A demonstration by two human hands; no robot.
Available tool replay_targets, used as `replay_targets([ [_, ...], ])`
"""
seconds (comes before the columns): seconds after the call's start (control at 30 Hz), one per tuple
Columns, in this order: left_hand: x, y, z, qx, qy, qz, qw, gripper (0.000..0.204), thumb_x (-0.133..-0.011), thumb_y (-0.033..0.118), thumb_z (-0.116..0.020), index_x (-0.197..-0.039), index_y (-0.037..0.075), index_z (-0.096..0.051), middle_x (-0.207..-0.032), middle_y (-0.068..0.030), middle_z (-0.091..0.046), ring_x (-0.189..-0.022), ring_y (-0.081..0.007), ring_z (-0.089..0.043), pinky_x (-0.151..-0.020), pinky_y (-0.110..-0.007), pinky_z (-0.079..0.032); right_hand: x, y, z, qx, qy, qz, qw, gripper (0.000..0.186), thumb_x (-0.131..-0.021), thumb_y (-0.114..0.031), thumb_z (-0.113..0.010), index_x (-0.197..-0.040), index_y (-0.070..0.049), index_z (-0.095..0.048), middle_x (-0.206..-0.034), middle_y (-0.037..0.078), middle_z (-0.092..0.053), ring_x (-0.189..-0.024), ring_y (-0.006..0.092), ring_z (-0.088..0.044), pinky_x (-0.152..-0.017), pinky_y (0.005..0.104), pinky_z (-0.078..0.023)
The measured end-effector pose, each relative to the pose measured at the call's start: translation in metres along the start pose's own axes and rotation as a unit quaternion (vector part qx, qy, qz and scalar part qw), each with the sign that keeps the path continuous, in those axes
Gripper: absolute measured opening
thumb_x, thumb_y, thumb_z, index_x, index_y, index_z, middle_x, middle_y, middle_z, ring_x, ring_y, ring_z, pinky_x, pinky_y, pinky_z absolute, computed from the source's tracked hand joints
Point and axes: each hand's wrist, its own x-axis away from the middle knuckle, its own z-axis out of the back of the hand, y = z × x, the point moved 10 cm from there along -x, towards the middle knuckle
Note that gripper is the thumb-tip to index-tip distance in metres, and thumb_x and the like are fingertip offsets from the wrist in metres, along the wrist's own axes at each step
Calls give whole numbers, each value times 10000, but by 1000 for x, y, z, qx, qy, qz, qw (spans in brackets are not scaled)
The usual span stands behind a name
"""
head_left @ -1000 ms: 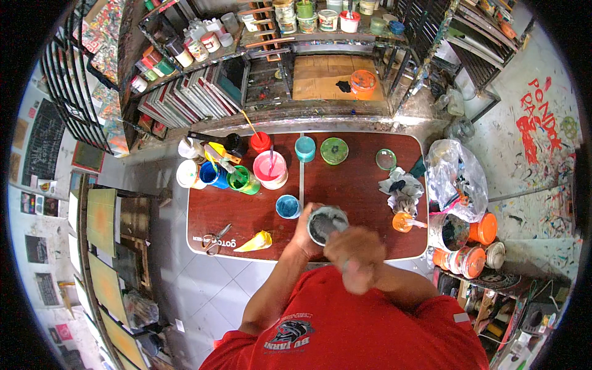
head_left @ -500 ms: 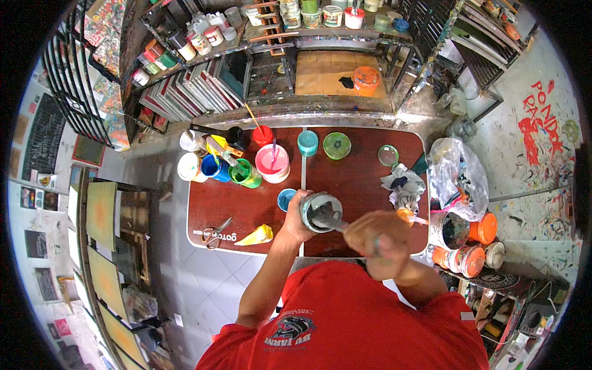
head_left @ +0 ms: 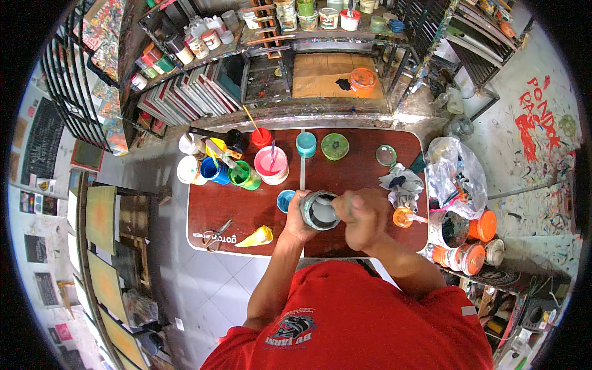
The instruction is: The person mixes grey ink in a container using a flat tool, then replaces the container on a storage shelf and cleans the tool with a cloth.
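My left hand (head_left: 298, 217) is wrapped round the side of a clear jar (head_left: 306, 213) and holds it tilted above the near middle of the red-brown table (head_left: 351, 176). Dark grey paint (head_left: 322, 220) coats the jar's inside. My right hand (head_left: 364, 216), slightly blurred, is closed in a fist at the jar's rim. It grips a paint-coated stirring tool (head_left: 324, 208) whose grey end is inside the jar; the fist hides its handle, so its exact kind is unclear. A blue lid (head_left: 285, 201) lies just beyond my left hand.
Open paint pots, among them a pink one (head_left: 271, 165) and a green one (head_left: 245, 176), crowd the table's far left. Scissors (head_left: 217, 235) and a yellow-smeared cone (head_left: 256, 237) lie near left. Crumpled paper (head_left: 402, 186) and an orange pot (head_left: 404, 217) are at the right.
My right hand has moved left and up, closer to the jar's mouth, taking the stirring tool along. The jar has tilted a little; my left hand keeps its hold.
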Motion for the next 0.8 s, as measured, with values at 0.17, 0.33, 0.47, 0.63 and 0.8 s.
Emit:
replay_targets([
  [0.17,-10,-6,21,16,6,-10,1000,460,-839,392,-434,-1025,31,-651,-987,-131,-683,-915,-284,-641,-880,-433,-495,19,11,2,-177,26,-169,969,415,-936,-259,-418,-557,-101,-356,-476,46,-371,-418,150,-351,-435,333,-278],
  [0.33,-8,-8,12,33,1,-13,999,496,-824,414,-431,-1050,27,-643,-1029,-145,-672,-951,-304,-632,-898,-451,-485,9,16,0,-21,61,-44,997,406,-952,-194,-361,-561,-86,-339,-473,78,-313,-414,145,-316,-452,328,-264],
  [0.47,-14,-16,26,26,-39,18,999,505,-829,424,-421,-1060,30,-637,-1058,-146,-664,-967,-312,-626,-916,-465,-477,26,10,-2,21,0,-60,998,332,-881,-149,-447,-553,-113,-411,-503,64,-432,-421,211,-429,-439,378,-312],
  [0.63,-15,-19,25,43,7,6,999,508,-828,430,-420,-1068,37,-637,-1065,-143,-663,-985,-315,-623,-926,-481,-471,27,48,2,-200,84,-181,959,379,-915,-225,-398,-558,-114,-338,-503,32,-337,-431,182,-340,-493,336,-305],
  [0.8,-8,-23,33,23,6,18,1000,534,-829,442,-403,-1075,30,-638,-1067,-144,-663,-986,-312,-622,-903,-473,-480,24,9,11,-65,96,-87,989,213,-889,-165,-452,-705,-81,-384,-529,18,-322,-434,169,-326,-478,327,-295],
])
